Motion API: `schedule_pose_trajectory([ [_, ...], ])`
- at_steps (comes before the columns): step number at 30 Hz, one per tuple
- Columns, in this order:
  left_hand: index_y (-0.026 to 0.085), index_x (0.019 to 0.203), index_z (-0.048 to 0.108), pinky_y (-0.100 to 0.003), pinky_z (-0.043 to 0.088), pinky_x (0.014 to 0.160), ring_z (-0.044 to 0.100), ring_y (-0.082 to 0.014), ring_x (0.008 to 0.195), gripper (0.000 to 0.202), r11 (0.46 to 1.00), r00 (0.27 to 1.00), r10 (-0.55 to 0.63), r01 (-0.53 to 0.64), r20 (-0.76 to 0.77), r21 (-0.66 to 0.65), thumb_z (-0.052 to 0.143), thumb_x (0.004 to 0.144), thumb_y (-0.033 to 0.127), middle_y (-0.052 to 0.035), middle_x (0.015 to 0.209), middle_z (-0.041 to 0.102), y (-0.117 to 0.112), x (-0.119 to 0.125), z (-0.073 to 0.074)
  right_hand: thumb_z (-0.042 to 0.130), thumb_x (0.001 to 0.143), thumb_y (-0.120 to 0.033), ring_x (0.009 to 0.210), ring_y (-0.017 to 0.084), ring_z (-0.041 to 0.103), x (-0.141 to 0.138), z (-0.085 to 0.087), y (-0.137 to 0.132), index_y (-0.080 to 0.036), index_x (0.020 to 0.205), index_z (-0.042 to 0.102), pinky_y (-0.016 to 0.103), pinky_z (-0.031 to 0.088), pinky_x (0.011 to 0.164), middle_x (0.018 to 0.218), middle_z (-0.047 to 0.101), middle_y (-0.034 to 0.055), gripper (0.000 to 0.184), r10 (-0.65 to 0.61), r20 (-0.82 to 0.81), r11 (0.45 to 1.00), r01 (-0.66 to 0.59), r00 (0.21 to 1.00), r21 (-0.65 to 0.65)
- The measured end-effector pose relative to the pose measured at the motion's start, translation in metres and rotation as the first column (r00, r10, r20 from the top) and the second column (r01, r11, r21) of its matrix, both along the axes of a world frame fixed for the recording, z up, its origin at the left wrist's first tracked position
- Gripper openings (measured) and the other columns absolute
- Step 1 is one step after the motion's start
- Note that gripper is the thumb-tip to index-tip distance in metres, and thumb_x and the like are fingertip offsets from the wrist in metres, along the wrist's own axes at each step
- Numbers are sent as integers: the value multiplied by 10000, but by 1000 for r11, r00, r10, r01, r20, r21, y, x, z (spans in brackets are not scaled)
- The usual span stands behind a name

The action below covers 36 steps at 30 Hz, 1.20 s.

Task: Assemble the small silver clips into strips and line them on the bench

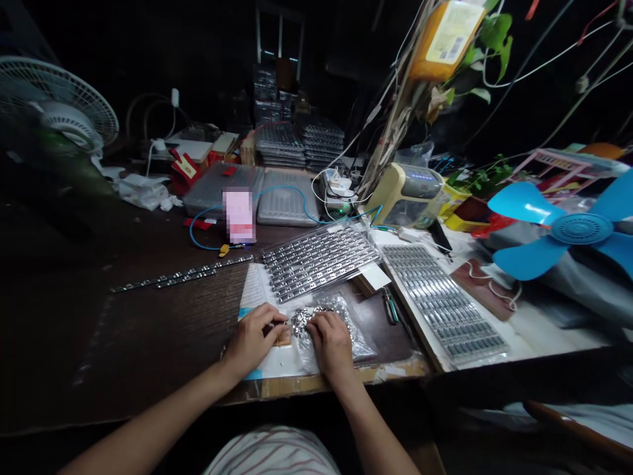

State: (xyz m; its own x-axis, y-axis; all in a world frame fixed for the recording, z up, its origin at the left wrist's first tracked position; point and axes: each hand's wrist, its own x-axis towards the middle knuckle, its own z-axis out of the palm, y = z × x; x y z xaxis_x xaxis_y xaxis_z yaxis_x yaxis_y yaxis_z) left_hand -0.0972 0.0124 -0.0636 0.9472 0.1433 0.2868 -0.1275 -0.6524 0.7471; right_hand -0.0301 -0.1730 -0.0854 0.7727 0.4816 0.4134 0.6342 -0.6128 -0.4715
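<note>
My left hand (258,335) is curled at the front of the table, thumb and index finger close together beside a small orange-brown block (283,338). What sits between those fingertips is too small to make out. My right hand (330,340) reaches into a heap of small shiny metal parts (301,321), which lies on a clear plastic bag (363,344). Its fingertips are bunched, and anything in them is hidden. Under both hands lies a white and blue sheet (277,364). Just beyond is a clear tray of metal strips in rows (321,260).
Loose metal strips (185,274) lie at left. A second filled tray (442,303) is at right, past green-handled tools (390,307). A phone-like object (239,215) stands behind with a blue cable. A blue fan (581,229) is at far right, a white fan (64,119) at left.
</note>
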Motion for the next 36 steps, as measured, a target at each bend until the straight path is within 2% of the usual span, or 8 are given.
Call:
schedule_pose_trajectory([
  [8,213,871,690,-290,465,765,602,-168,835,90,991,998,-64,62,15,122,603,849,226,-32,850,651,-11,-7,-8,523,918,-249,795,176,561,-1,2,-4,-211,834,650,289,440,719,809,636,35,157,17,2,994,-17,1000,109],
  [16,197,857,680,-301,464,758,596,-172,823,78,988,996,-84,83,4,130,602,850,207,-37,835,656,-10,-5,-10,462,932,-199,835,181,593,-1,2,-4,-200,952,633,306,466,756,872,668,48,173,46,-20,983,-42,999,178],
  [20,195,826,681,-308,466,757,596,-174,813,76,989,996,-91,91,-4,113,607,841,191,-35,816,659,-13,-7,-12,415,944,-181,858,177,599,-2,3,-5,-209,1036,638,310,477,770,912,674,53,244,68,-1,983,-67,998,170],
  [23,205,829,687,-296,473,751,603,-168,806,92,993,995,-94,93,21,72,598,839,186,-31,813,661,-12,-6,-8,489,921,-233,922,205,579,-2,3,-4,-216,1082,636,348,464,804,1004,661,70,219,22,43,997,-25,999,78],
  [27,210,872,687,-288,479,766,616,-168,821,118,996,992,68,-73,105,43,574,836,208,-33,868,673,25,16,7,642,838,-289,968,251,546,-3,3,-3,-235,1147,616,380,436,798,1091,631,80,315,-15,81,992,24,997,-120],
  [30,200,854,695,-299,476,759,611,-182,795,139,960,963,232,-249,134,125,581,816,271,-35,851,663,79,43,15,624,852,-225,885,213,559,-3,3,-3,-227,996,658,325,423,753,945,645,52,148,9,46,988,-2,999,-154],
  [33,188,802,716,-317,467,763,605,-199,787,199,903,938,333,-348,100,251,582,796,335,-51,856,652,128,61,12,599,869,-200,819,182,566,-3,6,-4,-218,858,653,286,401,716,841,636,29,58,17,40,991,-12,999,-130],
  [36,210,847,730,-342,440,796,600,-223,854,235,862,936,350,-334,29,381,566,804,373,-59,910,669,152,63,3,600,870,-215,825,180,573,-3,10,-6,-222,823,645,280,397,712,853,644,25,66,20,68,995,-14,997,-94],
])
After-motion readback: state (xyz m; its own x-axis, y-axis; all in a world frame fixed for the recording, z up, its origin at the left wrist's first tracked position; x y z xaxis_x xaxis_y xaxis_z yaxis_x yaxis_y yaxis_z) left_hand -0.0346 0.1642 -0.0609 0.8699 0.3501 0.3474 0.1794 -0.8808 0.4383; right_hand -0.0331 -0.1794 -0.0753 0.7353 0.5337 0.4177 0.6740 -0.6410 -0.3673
